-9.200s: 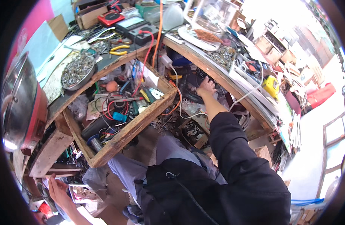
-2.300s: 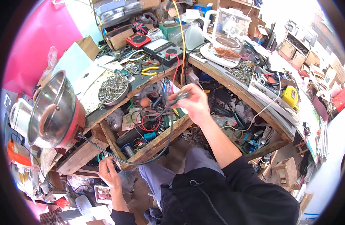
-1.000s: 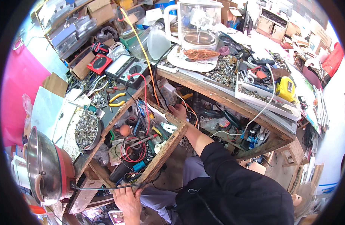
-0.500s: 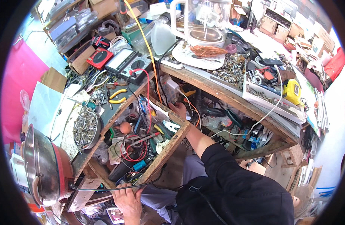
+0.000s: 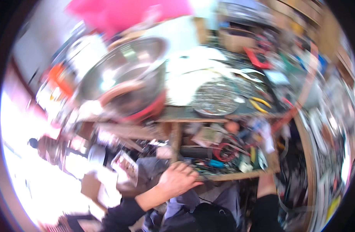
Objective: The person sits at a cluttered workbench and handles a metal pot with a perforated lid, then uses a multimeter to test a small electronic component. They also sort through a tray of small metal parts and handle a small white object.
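Observation:
A pulled-out wooden drawer (image 5: pixel 239 176) hangs below the bench, filled with tools, wires and small parts. My left hand (image 5: pixel 178 179) lies on its front left corner, fingers curled over the wood and holding it. At the drawer's right front corner, my right hand (image 5: pixel 266 184) shows only as wrist and a bit of skin; its fingers are hidden by the drawer. Inside lie a coil of red wire (image 5: pixel 225 151), a blue-handled tool (image 5: pixel 217 163) and an orange ball (image 5: pixel 232 127). Motion blurs much of the view.
On the bench stand a large metal pot (image 5: pixel 125 73) with a red base and a round tray of screws (image 5: pixel 216 96). Yellow-handled pliers (image 5: pixel 259 104) lie beside the tray. An opened cardboard box (image 5: pixel 98 185) sits low on the left.
My view has swung left, bringing the pot and left side into the middle. My left hand stays on the drawer's corner. The right hand, partly visible before beside the drawer, is now mostly hidden.

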The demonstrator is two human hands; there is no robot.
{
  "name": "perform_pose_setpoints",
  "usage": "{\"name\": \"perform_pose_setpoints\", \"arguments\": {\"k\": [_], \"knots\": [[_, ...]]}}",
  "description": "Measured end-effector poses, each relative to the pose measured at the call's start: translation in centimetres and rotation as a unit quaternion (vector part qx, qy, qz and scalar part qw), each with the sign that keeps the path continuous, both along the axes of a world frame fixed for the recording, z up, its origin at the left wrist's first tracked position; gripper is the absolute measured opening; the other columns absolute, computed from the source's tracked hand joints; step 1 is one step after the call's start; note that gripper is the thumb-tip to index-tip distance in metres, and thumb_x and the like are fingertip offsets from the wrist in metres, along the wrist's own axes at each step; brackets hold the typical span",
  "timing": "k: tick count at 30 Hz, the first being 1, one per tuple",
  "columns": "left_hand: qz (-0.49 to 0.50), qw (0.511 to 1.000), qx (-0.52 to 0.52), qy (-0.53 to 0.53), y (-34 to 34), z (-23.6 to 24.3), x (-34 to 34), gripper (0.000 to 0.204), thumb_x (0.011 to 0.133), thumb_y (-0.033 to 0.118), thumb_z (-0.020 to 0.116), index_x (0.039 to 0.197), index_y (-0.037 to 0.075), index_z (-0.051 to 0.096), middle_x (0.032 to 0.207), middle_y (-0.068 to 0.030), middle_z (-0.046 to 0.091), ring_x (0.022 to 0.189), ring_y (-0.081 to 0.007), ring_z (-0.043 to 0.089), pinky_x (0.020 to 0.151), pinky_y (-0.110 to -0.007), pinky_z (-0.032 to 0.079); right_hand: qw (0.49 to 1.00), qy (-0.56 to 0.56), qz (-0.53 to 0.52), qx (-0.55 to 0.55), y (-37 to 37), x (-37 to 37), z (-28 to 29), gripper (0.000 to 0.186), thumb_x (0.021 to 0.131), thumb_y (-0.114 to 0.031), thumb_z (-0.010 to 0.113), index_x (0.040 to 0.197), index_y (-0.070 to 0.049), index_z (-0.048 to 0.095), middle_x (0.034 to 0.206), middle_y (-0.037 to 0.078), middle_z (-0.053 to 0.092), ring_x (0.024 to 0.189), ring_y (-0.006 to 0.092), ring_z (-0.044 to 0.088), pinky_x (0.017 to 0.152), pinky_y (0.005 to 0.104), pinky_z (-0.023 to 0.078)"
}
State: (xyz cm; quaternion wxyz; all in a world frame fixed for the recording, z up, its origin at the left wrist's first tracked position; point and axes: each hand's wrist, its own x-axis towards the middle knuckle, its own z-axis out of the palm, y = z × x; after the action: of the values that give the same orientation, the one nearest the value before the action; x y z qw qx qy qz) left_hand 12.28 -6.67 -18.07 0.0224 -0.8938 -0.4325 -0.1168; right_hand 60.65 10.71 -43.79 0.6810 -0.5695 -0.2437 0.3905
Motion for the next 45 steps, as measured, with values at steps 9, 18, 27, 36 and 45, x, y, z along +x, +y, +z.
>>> {"name": "perform_pose_setpoints", "arguments": {"k": [9, 18, 27, 36, 45], "knots": [[-0.006, 0.998, 0.011, -0.068, 0.0, 0.2, -1.1, 0.039, 0.091, 0.049, 0.061, 0.091, 0.010, 0.061, 0.094, -0.0035, 0.062, 0.100, -0.0226, 0.060, 0.091, -0.036, 0.047, 0.988, 0.127, 0.058, -0.064, -0.7, 3.6, 4.2, 0.056, 0.094, -0.046, 0.065, 0.124, 0.001, 0.059, 0.120, 0.019, 0.066, 0.107, 0.0323, 0.065, 0.089, 0.0473, 0.055], [-0.019, 0.934, 0.142, -0.327, 0.3, -1.9, -3.1, 0.023, 0.091, 0.029, 0.067, 0.097, 0.007, 0.064, 0.092, -0.0052, 0.062, 0.091, -0.0231, 0.063, 0.083, -0.036, 0.052, 0.974, 0.147, 0.132, -0.113, -1.4, 3.0, 6.7, 0.057, 0.096, -0.047, 0.061, 0.129, 0.000, 0.057, 0.125, 0.020, 0.064, 0.111, 0.0344, 0.064, 0.093, 0.0493, 0.055], [0.158, 0.816, 0.498, -0.246, 6.1, 17.6, -10.3, 0.033, 0.088, 0.019, 0.064, 0.116, 0.003, 0.057, 0.113, -0.0161, 0.061, 0.117, -0.0337, 0.057, 0.115, -0.051, 0.035, 0.962, 0.170, 0.161, -0.138, -4.9, 3.7, 8.4, 0.059, 0.098, -0.048, 0.057, 0.133, -0.001, 0.054, 0.130, 0.021, 0.062, 0.116, 0.0366, 0.063, 0.096, 0.0514, 0.054], [0.170, 0.773, 0.533, -0.299, 10.5, 18.7, -6.2, 0.012, 0.083, 0.017, 0.066, 0.080, 0.014, 0.055, 0.073, 0.0002, 0.053, 0.082, -0.0188, 0.056, 0.082, -0.034, 0.043, 0.948, 0.212, 0.198, -0.127, -5.5, 5.2, 11.0, 0.065, 0.101, -0.054, 0.047, 0.146, -0.007, 0.046, 0.144, 0.020, 0.053, 0.127, 0.0410, 0.056, 0.104, 0.0582, 0.050], [0.140, 0.782, 0.510, -0.328, 6.0, 14.7, -7.2, 0.045, 0.089, 0.013, 0.060, 0.132, 0.002, 0.054, 0.126, -0.0156, 0.060, 0.133, -0.0362, 0.049, 0.120, -0.054, 0.029, 0.959, 0.147, 0.204, -0.133, -4.3, 4.5, 12.2, 0.065, 0.101, -0.054, 0.046, 0.146, -0.008, 0.046, 0.145, 0.019, 0.053, 0.127, 0.0410, 0.056, 0.104, 0.0583, 0.050]]}}
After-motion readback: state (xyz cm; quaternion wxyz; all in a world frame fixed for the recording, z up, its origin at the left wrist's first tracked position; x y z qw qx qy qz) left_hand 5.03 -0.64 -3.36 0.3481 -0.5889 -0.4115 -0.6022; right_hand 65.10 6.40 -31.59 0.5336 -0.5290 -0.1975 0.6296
